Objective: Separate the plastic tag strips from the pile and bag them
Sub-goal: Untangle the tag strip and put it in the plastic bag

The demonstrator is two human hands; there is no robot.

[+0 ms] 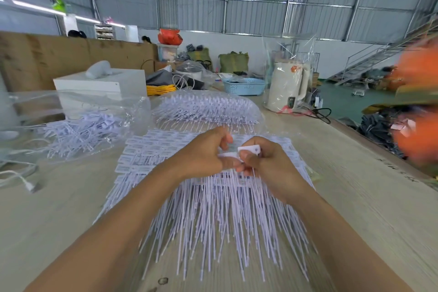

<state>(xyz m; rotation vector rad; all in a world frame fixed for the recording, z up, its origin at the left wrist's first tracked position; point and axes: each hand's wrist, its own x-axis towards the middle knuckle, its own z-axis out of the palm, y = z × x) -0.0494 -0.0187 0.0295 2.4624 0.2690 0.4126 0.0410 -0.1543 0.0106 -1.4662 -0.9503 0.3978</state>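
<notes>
Step in hand, as judged: snapping single tags off a joined strip above the pile, loose ones bound for the clear bag.

1. Table (343, 197). Pale wood-grain board, carrying everything listed below.
2. Pile of tag strips (213, 216). Lying at table centre, directly under both hands. White flat heads are overlapping in rows at the far side; thin white tails are fanning toward the person. Light, springy stock, likely to snag on neighbours, so a lifted strip is best raised clear of the pile before twisting.
3. Second heap (208, 106). Sitting just beyond the pile, apparently under clear film.
4. Clear bag (78, 125). Lying to the left, well apart from the hands, already holding a loose tangle of separated tags. Which way its mouth is facing cannot be told.
5. Left hand (203, 156). Fingers are curling and pinching the white strip (228, 154) beside the right thumb.
6. Right hand (263, 161). Thumb and forefinger are gripping one tag head (248, 149), tilting it up from the strip.

Handling advice: keeping the two grips close to the joint, bending against it instead of pulling along the tail, and gathering several freed tags before reaching to the bag.
</notes>
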